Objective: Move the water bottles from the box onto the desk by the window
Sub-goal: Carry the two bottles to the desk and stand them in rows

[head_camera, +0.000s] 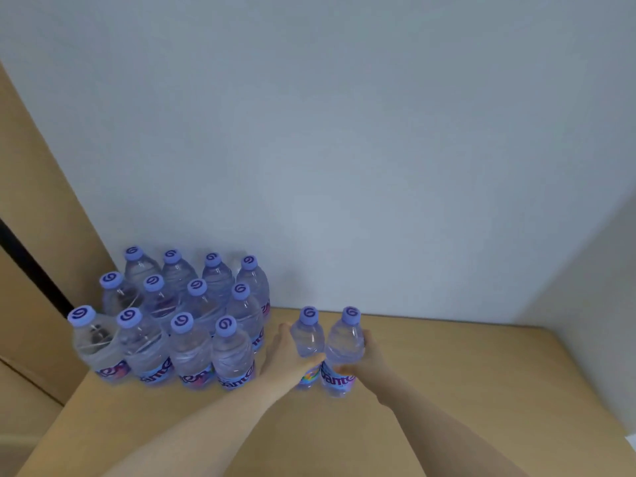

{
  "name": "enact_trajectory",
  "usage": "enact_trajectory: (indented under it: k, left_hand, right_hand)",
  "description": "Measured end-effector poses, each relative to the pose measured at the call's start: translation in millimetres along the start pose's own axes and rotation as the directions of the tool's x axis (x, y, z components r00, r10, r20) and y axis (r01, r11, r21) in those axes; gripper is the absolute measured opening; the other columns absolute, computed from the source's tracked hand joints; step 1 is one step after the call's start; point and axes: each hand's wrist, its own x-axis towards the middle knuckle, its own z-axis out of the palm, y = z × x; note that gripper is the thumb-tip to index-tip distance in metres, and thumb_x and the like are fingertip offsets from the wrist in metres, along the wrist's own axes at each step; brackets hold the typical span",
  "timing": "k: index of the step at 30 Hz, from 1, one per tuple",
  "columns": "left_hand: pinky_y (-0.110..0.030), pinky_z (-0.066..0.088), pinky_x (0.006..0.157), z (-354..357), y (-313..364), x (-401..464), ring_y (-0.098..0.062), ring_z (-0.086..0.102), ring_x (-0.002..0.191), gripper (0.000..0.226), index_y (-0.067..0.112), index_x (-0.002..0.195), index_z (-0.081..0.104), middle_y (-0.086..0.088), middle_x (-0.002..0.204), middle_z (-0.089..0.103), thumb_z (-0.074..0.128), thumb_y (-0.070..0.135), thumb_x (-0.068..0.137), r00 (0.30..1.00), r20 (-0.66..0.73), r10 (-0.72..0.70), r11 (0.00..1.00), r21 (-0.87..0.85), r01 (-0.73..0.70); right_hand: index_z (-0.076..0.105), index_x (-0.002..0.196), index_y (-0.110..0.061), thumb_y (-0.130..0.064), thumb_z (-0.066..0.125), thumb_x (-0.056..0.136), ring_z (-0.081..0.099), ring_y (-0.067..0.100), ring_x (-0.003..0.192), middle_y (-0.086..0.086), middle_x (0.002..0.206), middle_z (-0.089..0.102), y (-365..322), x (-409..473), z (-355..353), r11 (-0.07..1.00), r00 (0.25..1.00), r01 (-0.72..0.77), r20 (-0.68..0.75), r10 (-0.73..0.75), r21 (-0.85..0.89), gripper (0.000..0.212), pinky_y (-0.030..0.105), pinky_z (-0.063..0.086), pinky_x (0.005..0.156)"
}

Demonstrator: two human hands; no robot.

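Bottles are standing in a tight block (179,321) at the back left corner of the desk (464,390), three rows of four, all upright with purple swirl-marked caps, the rear row sitting close to the wall (344,132). Two more bottles are being held just to the right of that block, side by side and nearly touching each other. The left hand (285,356) is wrapping around the left bottle (307,335), its thumb lying up along the side nearest the block and its fingers curling behind where I cannot follow them. The right hand (370,359) is gripping the right bottle (345,339) at the waist, fingers curling around the far side and the thumb pressing just above the label. Both bottles are standing upright, and their bases are probably resting on the desk, though the hands and the blur are making that hard to judge. Both forearms are reaching in from the lower edge of the view, bare to the elbow. A tan panel (38,218) is rising along the left side of the desk, with a dark gap running down it. A second pale wall (592,287) is closing off the right side, meeting the desk at its far right edge.
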Motion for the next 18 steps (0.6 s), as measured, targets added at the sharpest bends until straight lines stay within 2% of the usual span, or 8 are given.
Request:
enact_trajectory:
  k: [3, 5, 6, 8, 10, 12, 14, 18]
  left_hand:
    - [-0.037, 0.058, 0.074, -13, 14, -2, -0.005, 0.063, 0.084, 0.046, 0.022, 0.1, 0.055, 0.009, 0.09, 0.061, 0.068, 0.045, 0.062, 0.996, 0.084, 0.037, 0.999, 0.005, -0.037]
    - [-0.029, 0.057, 0.063, -28, 33, -10, -0.011, 0.059, 0.092, 0.045, 0.021, 0.112, 0.047, 0.005, 0.101, 0.057, 0.066, 0.03, 0.072, 0.97, 0.242, 0.016, 0.999, 0.034, -0.025]
    - [-0.023, 0.053, 0.054, -35, 40, -12, -0.014, 0.057, 0.089, 0.039, 0.019, 0.112, 0.047, 0.003, 0.1, 0.056, 0.064, 0.023, 0.076, 0.945, 0.326, 0.015, 0.998, 0.047, -0.032]
    - [-0.017, 0.041, 0.045, -45, 49, -13, -0.015, 0.048, 0.072, 0.016, 0.015, 0.09, 0.051, -0.001, 0.081, 0.049, 0.06, 0.011, 0.078, 0.913, 0.403, 0.062, 0.989, 0.096, -0.11]
    - [-0.016, 0.034, 0.042, -45, 52, -10, -0.012, 0.038, 0.06, 0.015, 0.013, 0.074, 0.047, -0.003, 0.068, 0.04, 0.062, 0.007, 0.074, 0.923, 0.367, 0.112, 0.979, 0.121, -0.167]
    - [-0.016, 0.025, 0.042, -42, 51, -8, -0.011, 0.031, 0.057, 0.018, 0.011, 0.069, 0.044, -0.004, 0.064, 0.034, 0.061, 0.007, 0.072, 0.935, 0.317, 0.158, 0.974, 0.107, -0.2]
    - [-0.021, 0.022, 0.046, -37, 49, -2, -0.012, 0.029, 0.058, 0.017, 0.011, 0.069, 0.044, -0.004, 0.063, 0.032, 0.061, 0.011, 0.07, 0.96, 0.246, 0.131, 0.982, 0.102, -0.16]
    - [-0.027, 0.025, 0.051, -28, 47, 12, -0.015, 0.028, 0.055, 0.03, 0.017, 0.059, 0.034, 0.003, 0.054, 0.03, 0.061, 0.028, 0.057, 0.994, 0.104, 0.038, 0.991, 0.122, -0.05]
  right_hand:
    - [0.041, 0.12, -0.033, -0.014, 0.072, 0.077, 0.049, 0.012, 0.099, -0.005, 0.113, 0.037, 0, 5, 0, 0.994, 0.999, 0.009, -0.051, -0.015, -0.113, 0.056, 0.022, 0.045, 0.07]
    - [0.044, 0.118, -0.03, -0.014, 0.072, 0.074, 0.049, 0.017, 0.106, -0.01, 0.107, 0.042, 0, 7, 2, 0.991, 0.996, 0.032, -0.076, -0.042, -0.134, 0.055, 0.029, 0.049, 0.082]
    - [0.047, 0.117, -0.027, -0.014, 0.073, 0.072, 0.051, 0.02, 0.108, -0.01, 0.106, 0.045, 0, 9, 4, 0.99, 0.995, 0.042, -0.087, -0.054, -0.132, 0.053, 0.032, 0.05, 0.085]
    - [0.051, 0.113, -0.022, -0.016, 0.075, 0.069, 0.055, 0.02, 0.103, -0.007, 0.103, 0.05, -2, 10, 4, 0.988, 0.993, 0.055, -0.095, -0.069, -0.144, 0.05, 0.029, 0.049, 0.08]
    - [0.05, 0.111, -0.02, -0.016, 0.077, 0.068, 0.057, 0.016, 0.094, -0.004, 0.103, 0.052, -1, 14, 2, 0.989, 0.992, 0.067, -0.094, -0.08, -0.128, 0.051, 0.022, 0.046, 0.071]
    - [0.042, 0.116, -0.019, -0.01, 0.08, 0.07, 0.057, 0.013, 0.095, 0.0, 0.111, 0.052, -4, 15, -1, 0.996, 0.995, 0.057, -0.073, -0.062, -0.064, 0.06, 0.019, 0.046, 0.07]
    - [0.038, 0.118, -0.017, -0.007, 0.079, 0.073, 0.057, 0.013, 0.1, 0.001, 0.115, 0.051, -7, 15, -3, 0.999, 0.998, 0.045, -0.047, -0.046, -0.024, 0.062, 0.019, 0.048, 0.073]
    - [0.038, 0.121, -0.018, -0.021, 0.079, 0.073, 0.057, 0.017, 0.108, 0.001, 0.119, 0.051, -18, 16, -4, 0.999, 1.0, 0.013, -0.024, -0.014, -0.036, 0.063, 0.028, 0.05, 0.084]
